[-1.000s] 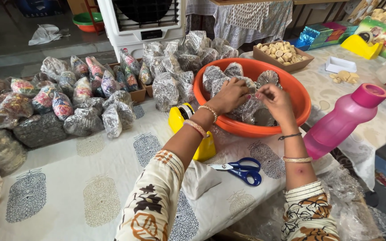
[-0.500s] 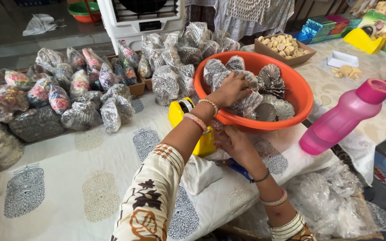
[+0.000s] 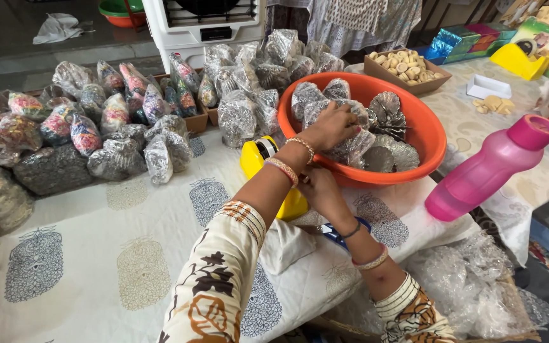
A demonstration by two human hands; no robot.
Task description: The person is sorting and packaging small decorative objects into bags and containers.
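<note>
Your left hand (image 3: 335, 126) reaches into the orange bowl (image 3: 428, 130), fingers closed on a clear plastic packet (image 3: 351, 147) of silvery pieces that lies right under your palm. Your right hand (image 3: 319, 190) sits below the bowl's near rim, beside the yellow tape dispenser (image 3: 257, 159) (whether it grips anything, you cannot tell), just above the blue-handled scissors (image 3: 338, 234). A pink bottle (image 3: 490, 168) lies tilted to the right. All of it rests on a white printed tablecloth (image 3: 96, 254), with filled packets (image 3: 115, 121) heaped at the back.

Pink bottle (image 3: 487, 171), tray of biscuits (image 3: 406, 66), white cooler (image 3: 203, 25) behind.
</note>
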